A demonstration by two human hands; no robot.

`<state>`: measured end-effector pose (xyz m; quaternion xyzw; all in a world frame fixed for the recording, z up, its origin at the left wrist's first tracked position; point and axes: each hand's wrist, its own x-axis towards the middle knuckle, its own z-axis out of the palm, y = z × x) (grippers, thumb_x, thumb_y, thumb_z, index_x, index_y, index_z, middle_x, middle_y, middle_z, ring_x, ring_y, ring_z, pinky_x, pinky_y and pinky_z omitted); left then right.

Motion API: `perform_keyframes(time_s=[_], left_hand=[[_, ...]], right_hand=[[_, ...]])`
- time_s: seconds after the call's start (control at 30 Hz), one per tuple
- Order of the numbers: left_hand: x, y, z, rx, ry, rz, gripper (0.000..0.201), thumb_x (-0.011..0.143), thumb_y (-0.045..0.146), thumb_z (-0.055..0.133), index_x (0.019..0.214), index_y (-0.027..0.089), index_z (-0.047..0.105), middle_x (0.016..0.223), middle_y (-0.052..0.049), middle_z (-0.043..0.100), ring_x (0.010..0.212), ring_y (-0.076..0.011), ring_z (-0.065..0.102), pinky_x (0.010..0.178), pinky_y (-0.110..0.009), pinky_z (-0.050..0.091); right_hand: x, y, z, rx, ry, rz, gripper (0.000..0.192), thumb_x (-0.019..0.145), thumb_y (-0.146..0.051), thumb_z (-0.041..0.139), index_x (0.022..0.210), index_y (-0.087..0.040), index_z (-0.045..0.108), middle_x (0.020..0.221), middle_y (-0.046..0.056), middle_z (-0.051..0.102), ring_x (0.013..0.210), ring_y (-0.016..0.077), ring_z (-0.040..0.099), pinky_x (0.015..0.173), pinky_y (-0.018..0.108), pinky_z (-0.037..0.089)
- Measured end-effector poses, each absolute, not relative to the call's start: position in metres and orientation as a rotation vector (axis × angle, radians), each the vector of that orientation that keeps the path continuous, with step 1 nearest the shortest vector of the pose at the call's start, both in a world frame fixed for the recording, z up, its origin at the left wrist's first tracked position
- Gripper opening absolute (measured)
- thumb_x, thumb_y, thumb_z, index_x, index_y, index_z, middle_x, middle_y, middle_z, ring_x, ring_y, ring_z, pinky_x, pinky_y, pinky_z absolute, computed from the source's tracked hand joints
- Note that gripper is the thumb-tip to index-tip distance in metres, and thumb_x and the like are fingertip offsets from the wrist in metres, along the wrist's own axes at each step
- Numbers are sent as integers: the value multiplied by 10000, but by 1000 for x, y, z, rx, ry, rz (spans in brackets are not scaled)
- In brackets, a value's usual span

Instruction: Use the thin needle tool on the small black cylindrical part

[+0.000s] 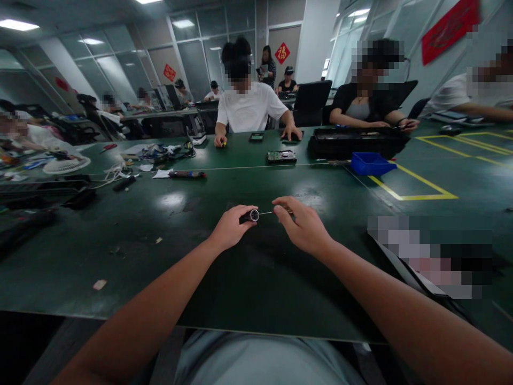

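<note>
My left hand [230, 227] is closed around a small dark cylinder with a silver end, a screwdriver handle [250, 216], held just above the green table [240, 278]. A thin metal shaft [265, 213] runs from its silver end to the right. My right hand [302, 224] pinches the far end of that shaft between thumb and fingers. Both hands are close together near the middle of the table, forearms reaching in from the near edge.
A circuit board [281, 156], a blue bin [371, 163] and a long black case [356, 141] lie farther back. Tools, cables and a white fan [66, 164] crowd the left. Yellow tape lines [420, 187] mark the right side. Several people sit across the table.
</note>
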<state>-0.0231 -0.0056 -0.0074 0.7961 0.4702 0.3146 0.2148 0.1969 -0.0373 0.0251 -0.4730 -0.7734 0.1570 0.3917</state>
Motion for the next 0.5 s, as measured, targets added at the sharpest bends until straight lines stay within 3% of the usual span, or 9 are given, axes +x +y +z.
perform_keyframes(time_s=[0.1,0.23,0.37,0.5], left_hand=[[-23,-6,-6,2206,1300,887,398,847,158,707,1239,211,662,1231,-57,679,1151,-223,615,1049,-393,447],[-23,-7,-6,2207,1277,879,404,852,175,708,1250,215,657,1232,-53,679,1146,-220,616,1033,-388,460],[-23,-6,-8,2212,1291,885,419,844,182,718,1257,228,661,1244,-55,681,1164,-229,612,1046,-400,451],[-24,-6,-9,2205,1274,907,431,837,191,733,1259,245,667,1258,-47,684,1184,-227,609,1078,-414,425]], right_hand=[[197,-37,24,-1226,-1940,406,301,1013,-372,379,1078,-217,628,746,29,672,635,185,625,617,317,419],[196,-36,20,-1178,-1816,452,261,965,-318,465,1187,-202,539,807,41,670,701,200,640,664,339,459],[194,-32,15,-1110,-1612,697,178,921,-366,552,996,-207,581,861,57,686,796,205,668,737,361,514],[192,-25,9,-1021,-1431,892,250,904,-446,579,944,-204,625,832,41,679,771,184,660,769,370,542]])
